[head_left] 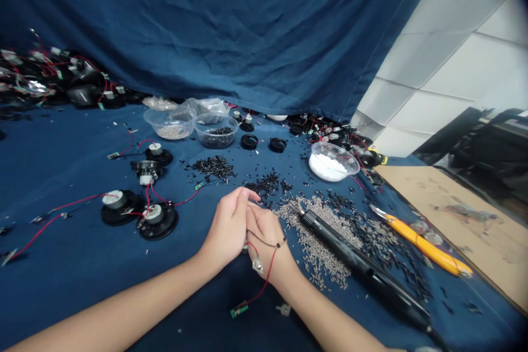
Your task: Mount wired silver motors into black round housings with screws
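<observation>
My left hand (229, 224) and my right hand (269, 235) are pressed together low in the middle of the view, fingers closed around a part that they mostly hide. A dark edge of that wired part (245, 247) shows between the palms. From it a black wire and a red wire (270, 269) drape over my right hand. They carry a small clear piece (257, 265) and end in a small green circuit board (239, 309) above the blue cloth. Just right of my right hand lies a heap of small silver screws (325, 253), with a black electric screwdriver (363, 269) across it.
Black round units with white motors (154, 214) and red wires lie at left. Clear bowls hold screws (173, 131), black pieces (216, 135) and white material (328, 165). Loose black pieces (214, 166) lie ahead. An orange cutter (429, 245) and cardboard (462, 198) are at right.
</observation>
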